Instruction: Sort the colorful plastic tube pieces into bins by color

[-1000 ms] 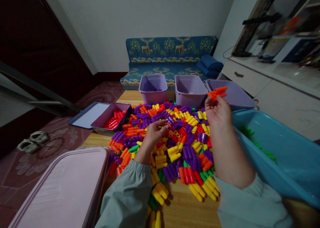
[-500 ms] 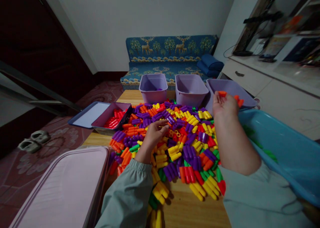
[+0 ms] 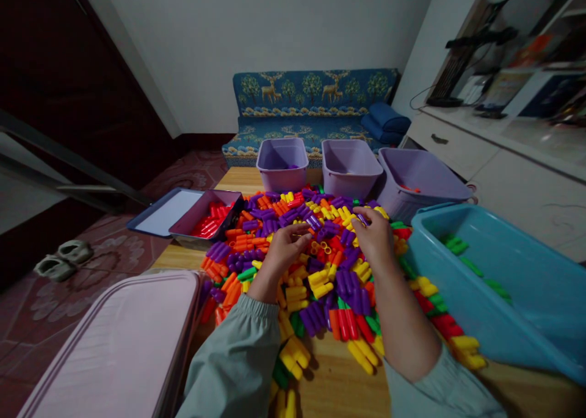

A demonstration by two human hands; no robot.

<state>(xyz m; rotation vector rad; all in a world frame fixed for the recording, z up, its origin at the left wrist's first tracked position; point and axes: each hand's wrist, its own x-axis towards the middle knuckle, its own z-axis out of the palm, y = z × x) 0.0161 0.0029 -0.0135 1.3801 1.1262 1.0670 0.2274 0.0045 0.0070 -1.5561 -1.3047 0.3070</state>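
Observation:
A heap of colourful plastic tube-shaped pieces (image 3: 350,287), in purple, yellow, orange, red and green, covers much of the wooden table. My left hand (image 3: 284,250) is over the middle of the heap, thumb and forefinger apart; I make out nothing held. Over the heap's right side is my right hand (image 3: 375,238), its thumb and forefinger apart around a purple piece (image 3: 362,219); no grip on it shows. The right-hand purple bin (image 3: 403,192) has a few orange pieces inside. Beside it, a blue tub (image 3: 458,277) contains several green pieces.
Two more purple bins, a left one (image 3: 282,179) and a middle one (image 3: 350,184), stand at the table's back. An open tin box (image 3: 192,213) with red pieces is at left. A pale lid (image 3: 114,338) lies front left. Behind is a blue patterned sofa (image 3: 293,122).
My right hand has come from above the right-hand purple bin back to the heap, and the orange pieces are out of it. They now show inside that bin. My left hand stays nearly still.

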